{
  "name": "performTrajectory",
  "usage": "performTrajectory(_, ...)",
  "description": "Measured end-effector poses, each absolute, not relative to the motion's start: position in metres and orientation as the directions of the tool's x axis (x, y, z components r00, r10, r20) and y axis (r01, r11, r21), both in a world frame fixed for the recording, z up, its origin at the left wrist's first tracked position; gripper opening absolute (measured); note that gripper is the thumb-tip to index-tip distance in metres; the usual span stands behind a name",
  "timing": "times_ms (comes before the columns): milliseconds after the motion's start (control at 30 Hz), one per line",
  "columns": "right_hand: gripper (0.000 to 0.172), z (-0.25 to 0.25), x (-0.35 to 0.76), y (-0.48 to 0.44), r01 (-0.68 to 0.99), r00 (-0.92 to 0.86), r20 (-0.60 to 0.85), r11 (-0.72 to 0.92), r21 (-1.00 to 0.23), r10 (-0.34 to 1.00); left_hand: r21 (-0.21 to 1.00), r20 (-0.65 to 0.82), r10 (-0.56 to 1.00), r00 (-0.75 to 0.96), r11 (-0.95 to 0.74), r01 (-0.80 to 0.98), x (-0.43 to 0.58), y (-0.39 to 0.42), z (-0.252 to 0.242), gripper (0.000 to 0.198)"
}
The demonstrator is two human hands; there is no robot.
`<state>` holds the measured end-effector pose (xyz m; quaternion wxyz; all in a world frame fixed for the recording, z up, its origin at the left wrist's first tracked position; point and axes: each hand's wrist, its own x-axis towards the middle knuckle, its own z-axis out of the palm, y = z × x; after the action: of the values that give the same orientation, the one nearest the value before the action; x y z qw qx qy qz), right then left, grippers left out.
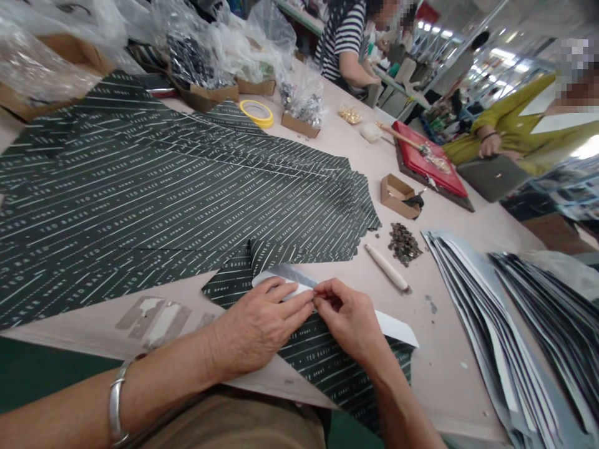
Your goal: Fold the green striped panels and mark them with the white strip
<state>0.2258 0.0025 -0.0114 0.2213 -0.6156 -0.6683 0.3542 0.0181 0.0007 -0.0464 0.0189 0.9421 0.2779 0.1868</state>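
A dark printed fabric piece (322,355) with white slanting lines and lettering lies at the table's near edge. Its upper edge is turned over, showing a white underside (397,327). My left hand (262,324) is closed on the turned edge, fingers bent over it and thumb hidden. Beside it, my right hand (349,318) pinches the same edge, and the fingertips of both hands meet there. Whether something small sits between the fingertips is hidden. Just beyond spreads a layered stack of matching fabric pieces (187,206).
Right of my hands lie a pale stick-like tool (386,268), a pile of small metal parts (405,243) and stacks of cut strips (486,330). Farther off are a small cardboard box (397,194), yellow tape roll (256,113) and red pad (428,156). Co-workers (510,125) work across the table.
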Motion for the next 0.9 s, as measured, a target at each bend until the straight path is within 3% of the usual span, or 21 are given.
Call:
performTrajectory(100, 0.021, -0.010, 0.256, 0.016, 0.706, -0.057, -0.054, 0.002, -0.708, 0.997, 0.172, 0.349, 0.540, 0.766, -0.840, 0.515, 0.018, 0.002, -0.047, 0.032)
performTrajectory(200, 0.034, -0.020, 0.300, 0.039, 0.871, 0.096, 0.235, 0.033, -0.489, 0.967, 0.206, 0.374, 0.550, 0.747, -0.834, 0.511, 0.019, 0.003, -0.050, 0.031)
performTrajectory(267, 0.038, -0.032, 0.327, 0.055, 0.921, 0.081, 0.325, 0.054, -0.385, 0.942, 0.216, 0.381, 0.557, 0.738, -0.830, 0.514, 0.020, 0.003, -0.051, 0.031)
performTrajectory(433, 0.034, -0.046, 0.350, 0.068, 0.918, 0.092, 0.353, 0.058, -0.393, 0.931, 0.202, 0.368, 0.568, 0.736, -0.822, 0.533, 0.022, 0.002, -0.049, 0.031)
performTrajectory(500, 0.034, -0.035, 0.344, 0.061, 0.863, 0.204, 0.409, 0.035, -0.505, 0.889, 0.194, 0.362, 0.567, 0.740, -0.822, 0.535, 0.022, 0.002, -0.048, 0.031)
performTrajectory(567, 0.033, -0.016, 0.332, 0.049, 0.634, 0.401, 0.424, 0.088, -0.768, 0.812, 0.190, 0.357, 0.564, 0.744, -0.824, 0.533, 0.022, 0.002, -0.048, 0.030)
performTrajectory(633, 0.033, 0.000, 0.313, 0.034, 0.185, 0.563, 0.301, 0.237, -0.954, 0.770, 0.194, 0.355, 0.562, 0.747, -0.826, 0.529, 0.021, 0.003, -0.049, 0.031)
performTrajectory(700, 0.031, 0.009, 0.290, 0.021, -0.236, 0.568, 0.131, 0.313, -0.920, 0.812, 0.204, 0.347, 0.561, 0.751, -0.827, 0.524, 0.020, 0.002, -0.049, 0.031)
performTrajectory(767, 0.023, 0.008, 0.265, 0.011, -0.480, 0.498, -0.010, 0.266, -0.836, 0.867, 0.213, 0.336, 0.565, 0.753, -0.825, 0.524, 0.019, 0.002, -0.049, 0.030)
performTrajectory(833, 0.022, -0.001, 0.244, 0.007, -0.579, 0.461, -0.106, 0.208, -0.788, 0.881, 0.219, 0.323, 0.570, 0.756, -0.822, 0.526, 0.020, 0.002, -0.049, 0.029)
performTrajectory(900, 0.034, -0.010, 0.230, 0.006, -0.594, 0.478, -0.132, 0.209, -0.777, 0.869, 0.221, 0.321, 0.571, 0.755, -0.821, 0.527, 0.021, 0.002, -0.049, 0.028)
